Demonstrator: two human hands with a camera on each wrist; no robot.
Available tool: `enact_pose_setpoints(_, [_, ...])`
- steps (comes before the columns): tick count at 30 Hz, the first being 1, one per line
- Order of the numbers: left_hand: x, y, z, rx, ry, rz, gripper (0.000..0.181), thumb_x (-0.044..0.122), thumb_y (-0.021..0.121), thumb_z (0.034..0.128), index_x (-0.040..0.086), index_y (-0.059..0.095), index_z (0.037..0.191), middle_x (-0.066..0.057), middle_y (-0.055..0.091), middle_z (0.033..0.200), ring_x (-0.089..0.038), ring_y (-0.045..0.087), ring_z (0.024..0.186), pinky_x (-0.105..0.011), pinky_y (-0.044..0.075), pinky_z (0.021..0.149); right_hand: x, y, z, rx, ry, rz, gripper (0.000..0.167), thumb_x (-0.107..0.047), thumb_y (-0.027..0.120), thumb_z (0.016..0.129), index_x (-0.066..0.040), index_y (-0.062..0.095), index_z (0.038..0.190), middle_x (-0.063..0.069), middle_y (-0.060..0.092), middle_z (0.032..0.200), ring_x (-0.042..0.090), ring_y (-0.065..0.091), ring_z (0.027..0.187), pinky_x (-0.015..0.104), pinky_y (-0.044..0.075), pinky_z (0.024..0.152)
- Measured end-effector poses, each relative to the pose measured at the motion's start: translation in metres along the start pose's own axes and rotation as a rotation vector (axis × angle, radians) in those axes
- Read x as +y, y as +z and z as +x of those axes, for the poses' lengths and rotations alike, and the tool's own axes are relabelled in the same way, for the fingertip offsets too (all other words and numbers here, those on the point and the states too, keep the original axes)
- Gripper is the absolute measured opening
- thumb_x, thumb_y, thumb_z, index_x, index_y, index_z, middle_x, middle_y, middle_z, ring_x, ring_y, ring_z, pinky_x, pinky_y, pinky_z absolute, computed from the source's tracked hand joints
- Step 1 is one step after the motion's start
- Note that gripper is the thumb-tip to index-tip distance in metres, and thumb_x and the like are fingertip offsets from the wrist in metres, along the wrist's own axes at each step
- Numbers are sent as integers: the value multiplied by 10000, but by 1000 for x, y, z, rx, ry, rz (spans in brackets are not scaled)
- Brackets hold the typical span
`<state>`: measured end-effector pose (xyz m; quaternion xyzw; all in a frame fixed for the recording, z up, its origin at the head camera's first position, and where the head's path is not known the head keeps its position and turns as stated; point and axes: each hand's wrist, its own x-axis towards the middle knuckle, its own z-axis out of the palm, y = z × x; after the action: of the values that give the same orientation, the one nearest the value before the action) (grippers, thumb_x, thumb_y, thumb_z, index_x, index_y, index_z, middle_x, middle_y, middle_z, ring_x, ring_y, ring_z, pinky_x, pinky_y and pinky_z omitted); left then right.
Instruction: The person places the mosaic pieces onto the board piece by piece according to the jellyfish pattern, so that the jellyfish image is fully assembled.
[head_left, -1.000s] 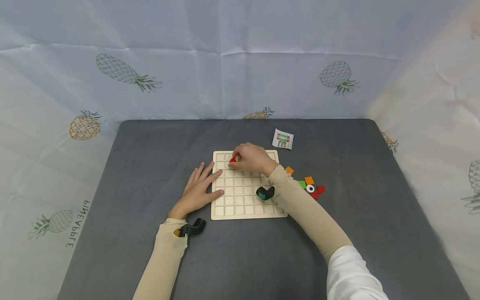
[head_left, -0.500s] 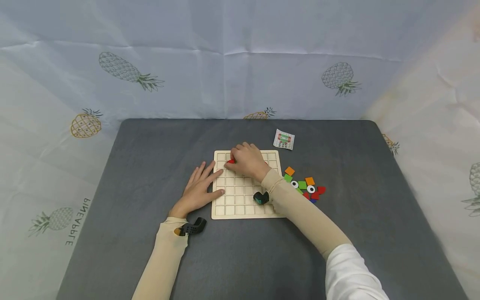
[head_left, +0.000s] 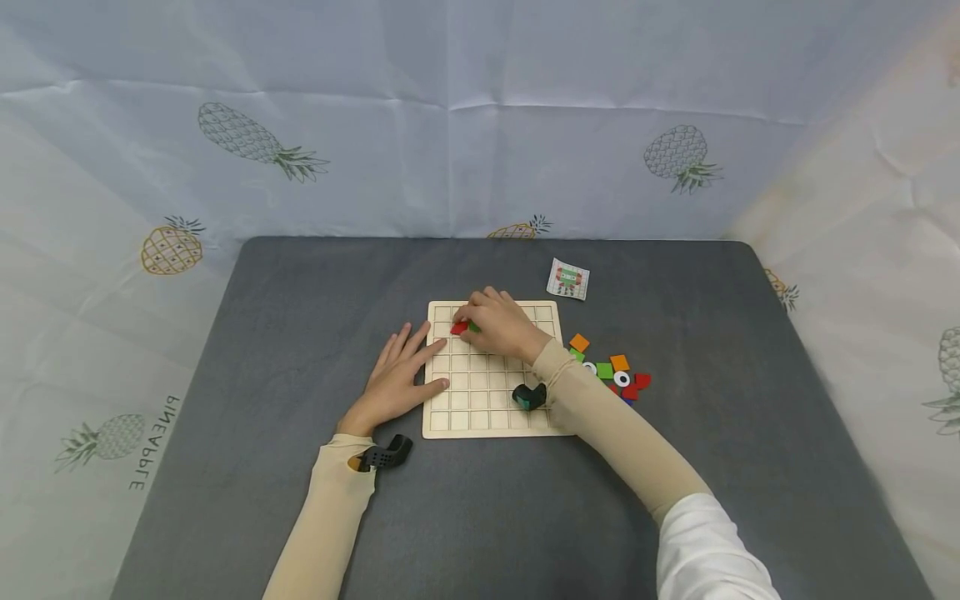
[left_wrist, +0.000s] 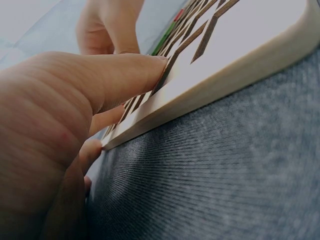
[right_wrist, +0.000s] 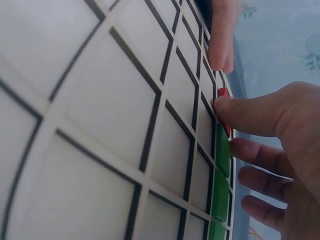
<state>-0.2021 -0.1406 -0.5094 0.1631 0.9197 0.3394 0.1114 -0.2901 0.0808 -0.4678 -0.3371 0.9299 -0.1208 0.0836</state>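
Note:
A pale wooden grid board [head_left: 480, 417] lies on the grey table. My right hand [head_left: 504, 325] bends over its upper left part, thumb and index finger at a small red tile [head_left: 459, 328]. In the right wrist view the thumb presses the red tile [right_wrist: 223, 93], which sits in the grid at the end of a row of green tiles [right_wrist: 221, 150]; the index fingertip is largely hidden. My left hand [head_left: 393, 383] lies with fingers spread at the board's left edge, and its thumb [left_wrist: 135, 75] rests on the rim in the left wrist view.
Right of the board lie loose tiles: orange [head_left: 619, 362], green [head_left: 604, 371], red [head_left: 641, 381], and white rings with dark centres [head_left: 622, 379]. A small printed pattern card [head_left: 567, 279] lies behind the board. A pineapple-print curtain [head_left: 450, 167] hangs behind the table.
My right hand has brought the red tile slightly left and down to the board. A green tile beside it has come into view. My left hand stays in place.

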Motion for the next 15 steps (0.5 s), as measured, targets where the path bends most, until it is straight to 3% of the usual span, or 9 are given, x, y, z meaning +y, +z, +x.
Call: enact_pose_setpoints(15, [0,0,0,-1,6,-1,717,472,660,946,235,406,1572,-31,127,1725,-301,-36,1607,-515,-46,1300,2,-8,-4,-52,-27,29,287,-243,664,991,-206,723,1269,73,632,1229,243,495,1007,381,442,857])
